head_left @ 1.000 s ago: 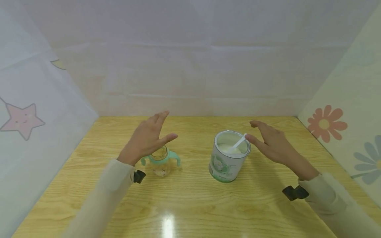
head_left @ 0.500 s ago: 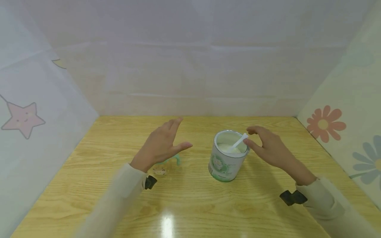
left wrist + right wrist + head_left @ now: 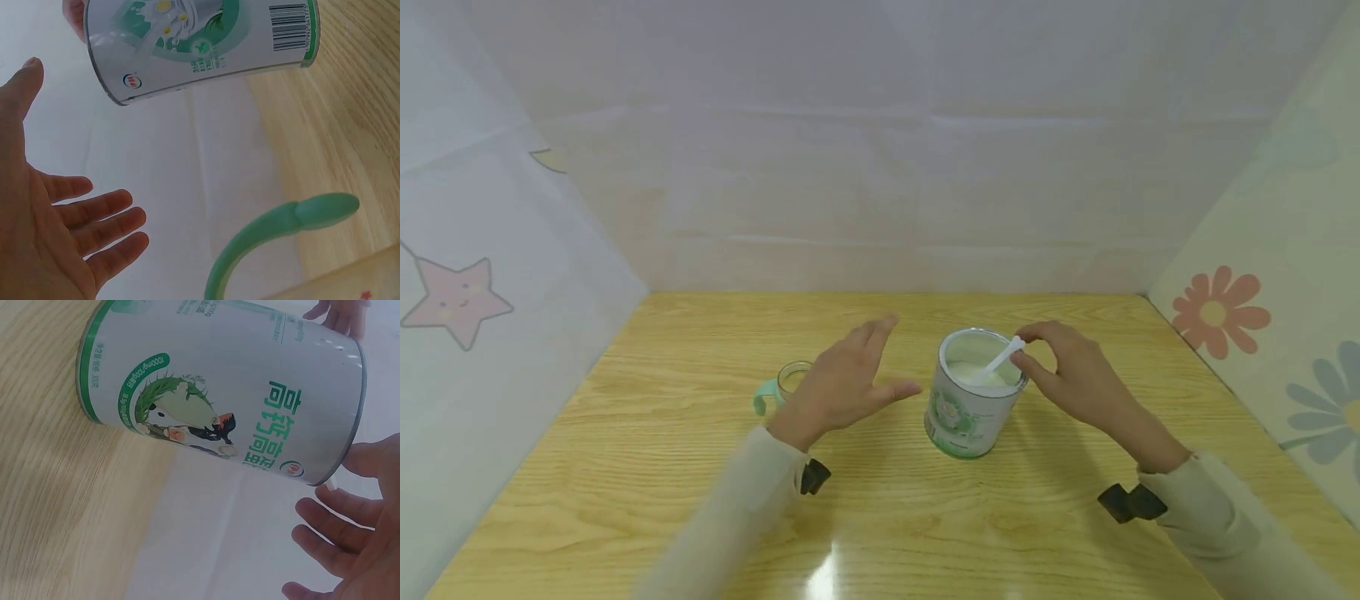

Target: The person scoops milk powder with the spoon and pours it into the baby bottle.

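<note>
An open milk powder tin [image 3: 966, 417], white with green print, stands upright on the table. A white scoop [image 3: 997, 360] leans in its pale powder, the handle end over the right rim. My right hand [image 3: 1078, 379] has thumb and index finger at either side of that end, pinching it; the right wrist view shows the scoop's tip [image 3: 330, 484] against the index finger. My left hand [image 3: 842, 383], fingers spread and holding nothing, hovers left of the tin. Behind that hand, partly hidden, is a clear baby bottle [image 3: 792, 379] without a lid, with mint-green handles [image 3: 765, 397].
The wooden table [image 3: 625, 467] meets a pale cloth backdrop [image 3: 850, 167] at its far edge. Printed cloth walls stand on both sides, with a pink star [image 3: 458, 300] on the left and a red flower [image 3: 1213, 312] on the right.
My left hand has moved right, from over the bottle toward the tin. My right hand's thumb and index finger have closed in on the scoop's handle end. Tin and bottle stay put.
</note>
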The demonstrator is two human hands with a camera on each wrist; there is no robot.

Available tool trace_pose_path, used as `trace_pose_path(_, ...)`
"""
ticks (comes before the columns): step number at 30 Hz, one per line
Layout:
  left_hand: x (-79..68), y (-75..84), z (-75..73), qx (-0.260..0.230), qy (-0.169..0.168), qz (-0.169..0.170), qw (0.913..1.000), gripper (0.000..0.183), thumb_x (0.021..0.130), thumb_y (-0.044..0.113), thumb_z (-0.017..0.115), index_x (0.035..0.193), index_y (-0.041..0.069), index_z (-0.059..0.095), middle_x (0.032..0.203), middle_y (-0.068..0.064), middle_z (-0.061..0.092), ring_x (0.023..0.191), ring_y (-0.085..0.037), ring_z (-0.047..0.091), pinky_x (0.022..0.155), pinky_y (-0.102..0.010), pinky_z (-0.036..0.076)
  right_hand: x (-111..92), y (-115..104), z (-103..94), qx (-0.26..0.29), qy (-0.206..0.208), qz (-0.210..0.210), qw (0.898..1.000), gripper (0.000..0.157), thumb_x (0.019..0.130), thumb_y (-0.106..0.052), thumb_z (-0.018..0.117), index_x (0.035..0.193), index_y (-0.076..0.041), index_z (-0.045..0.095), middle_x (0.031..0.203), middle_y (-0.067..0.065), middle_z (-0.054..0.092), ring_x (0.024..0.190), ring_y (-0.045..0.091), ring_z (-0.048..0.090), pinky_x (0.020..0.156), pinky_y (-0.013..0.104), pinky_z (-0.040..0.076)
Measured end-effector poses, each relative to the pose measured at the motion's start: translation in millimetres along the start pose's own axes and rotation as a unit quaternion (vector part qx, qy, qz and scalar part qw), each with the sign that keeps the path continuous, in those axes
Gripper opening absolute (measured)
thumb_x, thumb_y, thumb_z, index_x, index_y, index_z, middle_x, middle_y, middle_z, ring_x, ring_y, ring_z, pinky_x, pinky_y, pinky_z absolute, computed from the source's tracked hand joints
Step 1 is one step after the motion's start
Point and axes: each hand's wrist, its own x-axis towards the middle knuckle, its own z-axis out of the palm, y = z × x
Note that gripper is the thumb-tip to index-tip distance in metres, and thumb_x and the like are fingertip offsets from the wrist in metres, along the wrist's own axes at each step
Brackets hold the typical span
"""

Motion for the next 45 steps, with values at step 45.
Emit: trace_pose_path(45, 28.1, 3.1, 91.5, -0.324, -0.09, 0.034, 0.9411, 0.103, 0.081, 0.039, 0.075, 0.153, 0.021, 0.003, 0.152, -0.002, 0.025, 0.138, -0.021, 0.031, 0.11, -0.048, 0.033, 10, -6, 13.1, 0.042, 0.058, -0.077, 0.994, 0.023, 0.07, 0.005, 0.079, 0.077, -0.014, 0.07, 0.073, -0.006, 0.067, 0.065, 0.003, 0.055, 0.063, 0.021, 0.044)
